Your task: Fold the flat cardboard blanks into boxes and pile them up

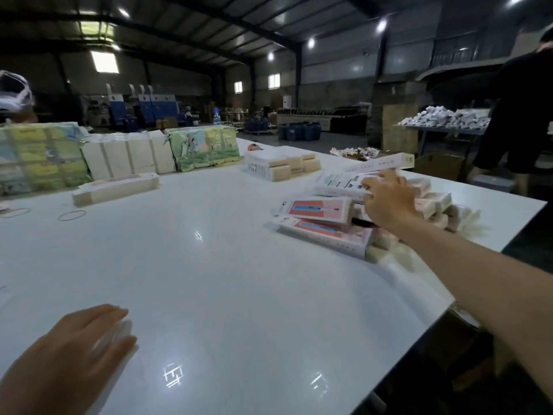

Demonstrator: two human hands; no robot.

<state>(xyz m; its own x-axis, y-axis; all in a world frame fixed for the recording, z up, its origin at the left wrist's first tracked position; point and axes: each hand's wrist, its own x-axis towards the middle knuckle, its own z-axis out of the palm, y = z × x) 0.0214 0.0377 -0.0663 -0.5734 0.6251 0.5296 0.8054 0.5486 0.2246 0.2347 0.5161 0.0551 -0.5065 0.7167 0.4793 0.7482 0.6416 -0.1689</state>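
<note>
Right hand (386, 202) rests, fingers curled, on the pile of folded boxes (353, 211) at the worktop (227, 280) far right; left hand (80, 348) relaxed, blurred, apparently empty. Flat blanks (116, 187) remain stacked far left: work seemingly partway.

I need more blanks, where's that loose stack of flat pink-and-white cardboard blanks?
In the head view, the flat cardboard blanks lie on the white table's far left, just before the white wrapped bundles.

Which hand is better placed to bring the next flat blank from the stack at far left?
Left, probably. The left hand hovers open over the table's near left, on the blank stack's side. The right hand reaches across onto the pile of folded boxes at right.
</note>
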